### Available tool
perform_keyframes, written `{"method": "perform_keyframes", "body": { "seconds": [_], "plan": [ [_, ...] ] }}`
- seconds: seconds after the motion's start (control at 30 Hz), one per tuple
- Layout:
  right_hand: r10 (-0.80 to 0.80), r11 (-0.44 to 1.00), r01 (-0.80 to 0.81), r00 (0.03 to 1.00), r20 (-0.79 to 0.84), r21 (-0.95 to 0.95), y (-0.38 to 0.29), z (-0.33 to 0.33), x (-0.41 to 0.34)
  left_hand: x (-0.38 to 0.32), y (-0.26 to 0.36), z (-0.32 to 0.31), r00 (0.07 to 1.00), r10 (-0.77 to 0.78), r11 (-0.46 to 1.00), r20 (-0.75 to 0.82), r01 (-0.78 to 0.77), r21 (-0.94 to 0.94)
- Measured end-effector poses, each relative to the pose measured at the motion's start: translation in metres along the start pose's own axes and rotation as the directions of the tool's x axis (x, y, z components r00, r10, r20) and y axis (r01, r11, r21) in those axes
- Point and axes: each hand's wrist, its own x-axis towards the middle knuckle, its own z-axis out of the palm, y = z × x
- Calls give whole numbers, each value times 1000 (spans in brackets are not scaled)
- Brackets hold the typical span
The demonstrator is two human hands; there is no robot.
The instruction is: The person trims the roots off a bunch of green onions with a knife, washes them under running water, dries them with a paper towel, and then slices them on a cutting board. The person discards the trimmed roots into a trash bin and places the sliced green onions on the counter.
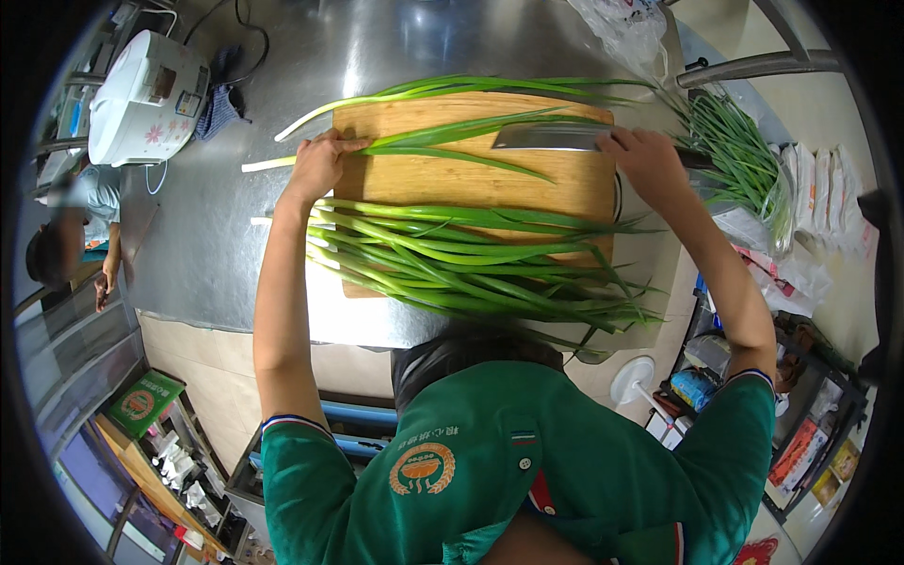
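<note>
With my left hand (321,162) I hold a scallion (424,138) near its white root end, over the left edge of a wooden cutting board (452,180). My right hand (644,161) grips a kitchen knife (551,137) at the board's right side. Its blade points left over the scallion's green leaves, and the dark handle shows beyond my hand. Another scallion (395,90) lies along the board's far edge. Nearer my body, a pile of scallions (452,254) stretches across the board's near part, white ends to the left.
The board rests on a stainless steel table (212,247). A white rice cooker (148,99) and a checked cloth (217,113) are at left, near another person (99,205). At right are a bag of green leaves (741,155) and white packets (823,187); a clear plastic bag (625,32) lies beyond.
</note>
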Motion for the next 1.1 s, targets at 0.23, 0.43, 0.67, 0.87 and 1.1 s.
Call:
{"method": "perform_keyframes", "body": {
  "seconds": [0.23, 0.43, 0.67, 0.87, 1.1],
  "plan": [
    [-44, 997, 48, 996, -74, 58, -10, 25, 38, 5, 0, -4, 999, 30, 998, -40, -27, 56],
    [19, 994, -21, 1000, 18, 104, 42, 16, 14, 9, 1, -6, 998, 29, 999, -59, -27, 26],
    [356, 912, -370, 929, 106, 176, 63, 5, -62, 19, 39, 25, 771, 306, 951, -559, -268, 151],
    [403, 824, -407, 910, 97, 394, 11, 11, -95, 6, 74, 62, 871, 193, 976, -452, -219, -6],
    [433, 507, -526, 840, 326, 682, -38, 5, -82, -30, 25, 53, 910, 151, 975, -386, -72, 211]
  ]
}}
